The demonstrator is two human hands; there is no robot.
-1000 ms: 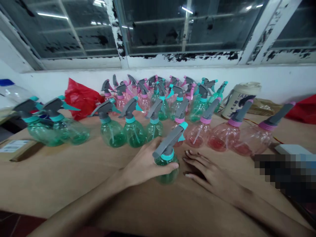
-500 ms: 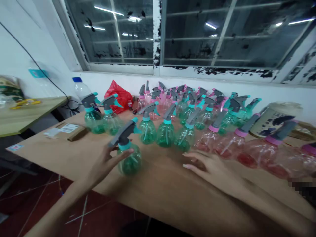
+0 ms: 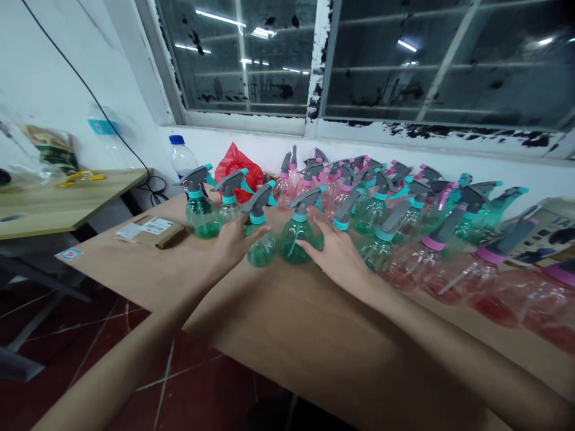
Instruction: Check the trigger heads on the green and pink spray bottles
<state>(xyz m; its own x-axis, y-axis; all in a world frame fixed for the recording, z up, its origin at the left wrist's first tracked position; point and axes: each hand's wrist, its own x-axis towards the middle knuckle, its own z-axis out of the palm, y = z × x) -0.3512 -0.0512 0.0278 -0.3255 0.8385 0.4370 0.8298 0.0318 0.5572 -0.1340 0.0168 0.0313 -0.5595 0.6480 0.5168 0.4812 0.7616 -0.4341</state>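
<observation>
Left hand [image 3: 232,242] now holds a bottle [image 3: 261,250] — row [image 3: 412,265] extends toward table's [image 3: 278,317] left edge; right hand [image 3: 340,254], grip unclear, cups another bottle [image 3: 291,244].

Worn on the head, looking forward and down over the table [image 3: 287,323] from its near side, toward the window [image 3: 251,90] beyond. Near enough to take in both forearms [image 3: 426,323], from low in the frame up to the left hand [image 3: 233,244] and right hand [image 3: 338,254] at mid-picture. Wide enough to reach a side table [image 3: 45,216] at left, floor [image 3: 197,383] at lower left and a pink bottle [image 3: 554,308] cut by the right edge.
</observation>
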